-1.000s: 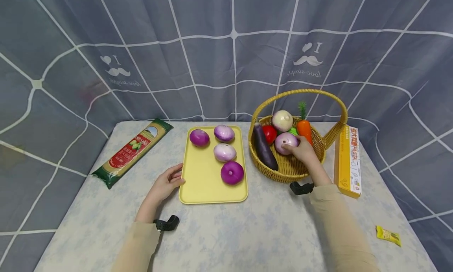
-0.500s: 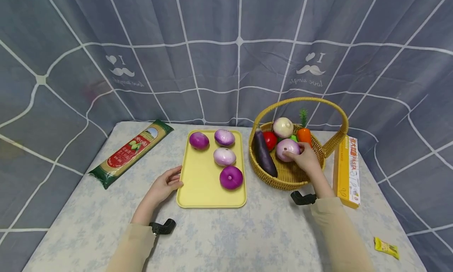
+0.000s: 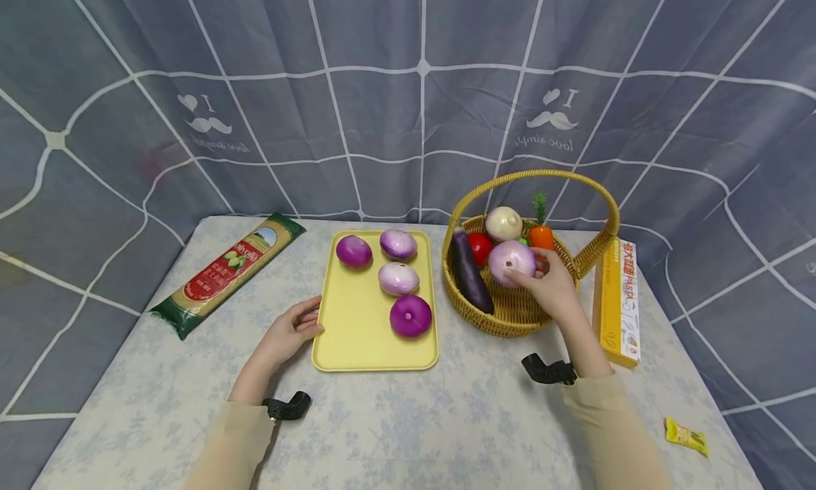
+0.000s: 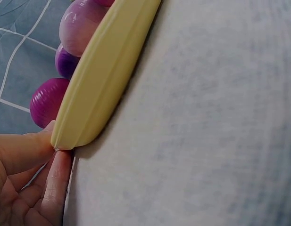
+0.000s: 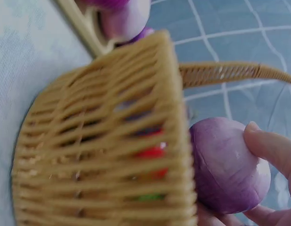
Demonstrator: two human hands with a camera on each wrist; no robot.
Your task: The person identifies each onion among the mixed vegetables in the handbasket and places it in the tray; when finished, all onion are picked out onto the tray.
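Observation:
My right hand (image 3: pixel 551 281) grips a pale purple onion (image 3: pixel 510 263) over the wicker basket (image 3: pixel 503 327). In the right wrist view, the onion (image 5: pixel 228 165) shows above the basket's rim, thumb on one side and fingers beneath. The basket also holds an eggplant (image 3: pixel 470 274), a red tomato (image 3: pixel 480 248), a whitish onion (image 3: pixel 503 224) and a carrot (image 3: pixel 542 237). My left hand (image 3: pixel 290 332) pinches the left edge of a yellow tray (image 3: pixel 350 341); the left wrist view shows the thumb and fingers at the tray's corner (image 4: pixel 74 136). Several purple onions (image 3: pixel 399 279) lie on the tray.
A pasta bag (image 3: pixel 229 270) lies at the back left. A yellow pasta box (image 3: pixel 618 302) stands close to the basket's right side. A small yellow packet (image 3: pixel 686 436) lies at the front right. The basket's tall handle (image 3: pixel 535 175) arches over its contents; a grey curtain hangs behind.
The right hand has raised the pale purple onion inside the basket. My left hand keeps its place at the tray's edge. The head view has shifted slightly.

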